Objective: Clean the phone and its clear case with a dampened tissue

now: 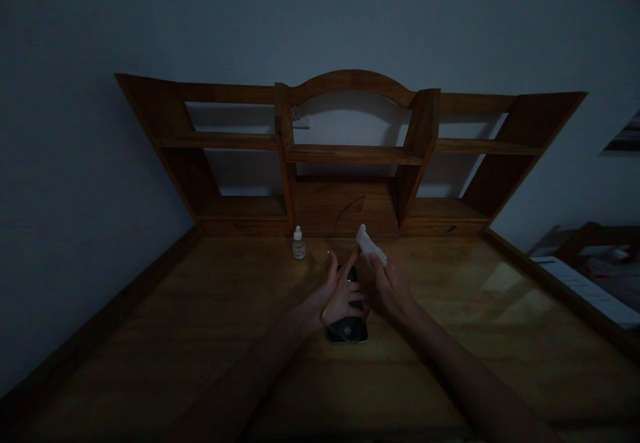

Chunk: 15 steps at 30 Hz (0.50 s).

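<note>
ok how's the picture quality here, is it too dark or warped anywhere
Head view: dim overall, the forearms sinking into shadow near the bottom edge; head view: a paler patch of light on the desk, right side; head view: the wooden shelf flares outward, probably lens stretch; head view: fine detail on the left hand is murky.

Dim, underexposed frame with a cool blue-grey cast on the wall [350,23]; corners fall near black. Source of light out of view. 1 pale, soft-edged patch of light on the right of the bench [225,296], shadow streaks beside it. Faint shadows under the hands. Shelf unit [350,155] dark brown, its edges readable. Wide-angle stretch: its sides splay outward. Fine detail on the dark phone [346,331] lost in gloom. White tissue [371,245] brightest, slightly soft.
</note>
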Each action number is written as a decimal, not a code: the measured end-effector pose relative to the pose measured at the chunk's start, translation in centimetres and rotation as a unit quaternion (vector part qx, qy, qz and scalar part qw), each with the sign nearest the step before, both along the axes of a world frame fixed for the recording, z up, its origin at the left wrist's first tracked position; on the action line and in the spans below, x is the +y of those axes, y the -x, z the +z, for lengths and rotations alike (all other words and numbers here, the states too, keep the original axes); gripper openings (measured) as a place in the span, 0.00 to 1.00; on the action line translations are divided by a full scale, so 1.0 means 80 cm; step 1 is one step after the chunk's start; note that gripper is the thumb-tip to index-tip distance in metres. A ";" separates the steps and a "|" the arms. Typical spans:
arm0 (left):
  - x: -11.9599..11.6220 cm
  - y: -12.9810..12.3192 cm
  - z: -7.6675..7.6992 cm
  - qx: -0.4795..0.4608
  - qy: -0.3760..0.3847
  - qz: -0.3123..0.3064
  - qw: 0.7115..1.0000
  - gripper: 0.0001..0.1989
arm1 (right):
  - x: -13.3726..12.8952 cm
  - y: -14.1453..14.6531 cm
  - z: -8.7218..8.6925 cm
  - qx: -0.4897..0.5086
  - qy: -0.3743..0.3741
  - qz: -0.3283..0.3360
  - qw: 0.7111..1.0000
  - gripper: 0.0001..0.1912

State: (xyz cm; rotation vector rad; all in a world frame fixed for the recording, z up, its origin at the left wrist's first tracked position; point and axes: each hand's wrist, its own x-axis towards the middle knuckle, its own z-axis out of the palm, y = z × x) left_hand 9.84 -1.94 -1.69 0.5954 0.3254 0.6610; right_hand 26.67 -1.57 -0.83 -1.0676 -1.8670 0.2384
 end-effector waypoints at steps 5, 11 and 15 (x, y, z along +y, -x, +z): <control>-0.006 -0.007 0.004 0.012 0.021 -0.005 1.000 0.37 | -0.007 0.011 0.012 0.026 0.022 0.023 0.999 0.21; -0.009 -0.009 0.007 -0.004 0.030 0.011 0.999 0.35 | -0.009 0.014 0.020 -0.060 -0.039 0.060 0.996 0.21; -0.003 -0.008 0.001 -0.027 0.042 0.044 0.998 0.30 | -0.013 0.017 0.024 -0.108 -0.066 0.085 0.988 0.23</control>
